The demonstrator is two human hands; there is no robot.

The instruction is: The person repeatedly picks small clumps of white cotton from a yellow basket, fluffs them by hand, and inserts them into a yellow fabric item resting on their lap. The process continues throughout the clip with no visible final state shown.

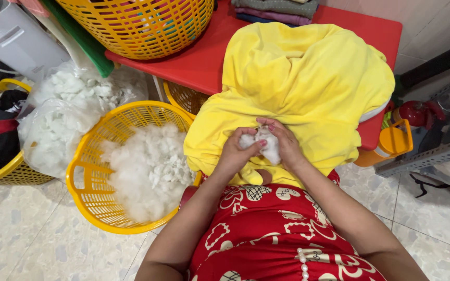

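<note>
A home sewing corner: tiled floor (pixel 42 244), yellow baskets (pixel 87 182) of white stuffing (pixel 147 166), folded cloth (pixel 277 10) on a red worktop (pixel 194 62).

You're over a pale speckled tile floor (pixel 37 244), corner of a room.
Red table (pixel 199 62) ahead of you; light tiled wall (pixel 433 21) behind; grey perforated metal rack (pixel 438 153) at right.

The scene is lit brightly and evenly by soft, diffuse light, so that only faint shadows are cast under the yellow basket (pixel 131 171) and beneath the red table (pixel 194 62). Colours are rendered vividly, and the white stuffing (pixel 149 169) in the basket is slightly washed out, with little detail kept in its brightest parts. Focus is held sharp across the middle, while straight lines are bent outward toward the edges by the wide lens.
</note>
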